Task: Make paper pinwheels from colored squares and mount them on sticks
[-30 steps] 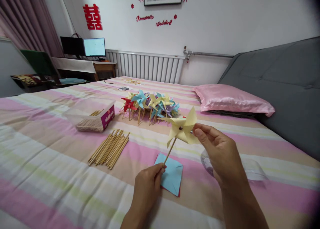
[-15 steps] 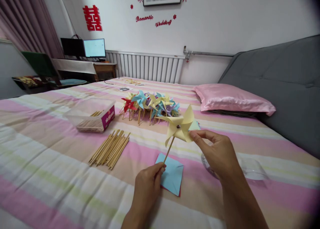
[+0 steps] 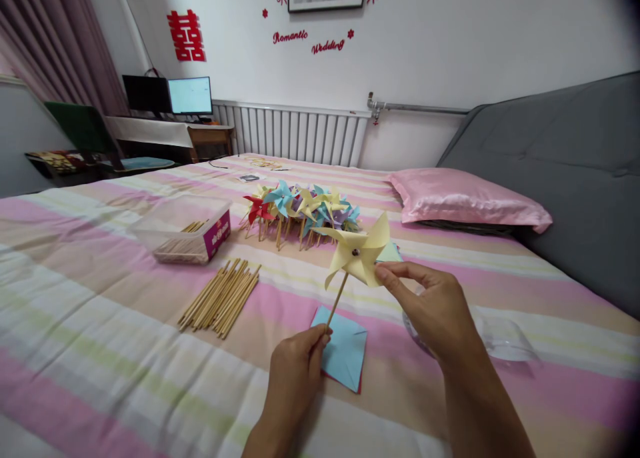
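A pale yellow paper pinwheel (image 3: 356, 251) on a thin wooden stick stands tilted in front of me. My left hand (image 3: 298, 359) pinches the lower part of its stick between thumb and fingers. With thumb and forefinger, my right hand (image 3: 436, 305) grips the edge of one paper blade at the lower right. Below the stick lies a small stack of blue paper squares (image 3: 346, 351) with cut lines and a red edge beneath. Beyond the pinwheel is a cluster of finished pinwheels (image 3: 305, 208) in red, blue, yellow and purple.
Loose wooden sticks (image 3: 220, 299) lie on the striped bedspread, beside a clear plastic box (image 3: 183, 245) holding more sticks. Partly behind my right hand are clear plastic containers (image 3: 507, 341). A pink pillow (image 3: 465, 197) rests near the grey headboard (image 3: 560, 158).
The yellow pinwheel's blades have turned slightly, with my right fingers moving a little left and down on the blade. My left hand stays put on the stick.
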`<state>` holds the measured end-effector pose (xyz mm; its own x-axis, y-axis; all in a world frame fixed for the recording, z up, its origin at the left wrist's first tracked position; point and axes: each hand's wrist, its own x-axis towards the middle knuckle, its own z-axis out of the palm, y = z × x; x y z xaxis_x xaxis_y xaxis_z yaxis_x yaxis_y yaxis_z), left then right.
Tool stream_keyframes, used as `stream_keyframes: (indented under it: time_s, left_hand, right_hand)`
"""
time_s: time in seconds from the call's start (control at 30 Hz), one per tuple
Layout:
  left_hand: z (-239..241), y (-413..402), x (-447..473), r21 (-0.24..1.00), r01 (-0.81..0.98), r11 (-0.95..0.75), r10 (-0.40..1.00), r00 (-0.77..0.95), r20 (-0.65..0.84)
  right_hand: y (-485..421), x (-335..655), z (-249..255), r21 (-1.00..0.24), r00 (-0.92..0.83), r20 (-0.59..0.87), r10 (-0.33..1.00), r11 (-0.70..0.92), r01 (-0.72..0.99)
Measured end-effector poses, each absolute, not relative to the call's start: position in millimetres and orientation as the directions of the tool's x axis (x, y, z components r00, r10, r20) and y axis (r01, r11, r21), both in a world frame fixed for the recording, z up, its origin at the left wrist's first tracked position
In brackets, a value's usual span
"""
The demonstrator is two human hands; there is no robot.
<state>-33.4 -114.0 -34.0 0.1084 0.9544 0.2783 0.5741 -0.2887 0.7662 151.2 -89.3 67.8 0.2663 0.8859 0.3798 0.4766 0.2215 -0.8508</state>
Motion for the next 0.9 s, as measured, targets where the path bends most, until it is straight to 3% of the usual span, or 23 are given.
stream_keyframes:
  time_s: [0.5, 0.77, 0.9]
  left_hand:
    - [-34.1, -113.5, -33.3, 0.769, 0.563, -0.302, 0.951, 0.118, 0.286]
    - [-33.2, -113.5, -32.1, 0.783, 0.553, -0.285, 0.957, 0.118, 0.266]
    - [-32.4, -113.4, -32.5, 0.788, 0.551, -0.275, 0.960, 0.110, 0.258]
  right_hand:
    - [-87.0, 138.4, 60.1, -0.809, 0.116, 0.426, 0.897, 0.320, 0.493]
    - [-85.7, 125.6, 56.7, -0.681, 0.029, 0.526, 0.850, 0.401, 0.613]
    - [-88.0, 129.5, 60.4, -0.666, 0.075, 0.511, 0.856, 0.339, 0.664]
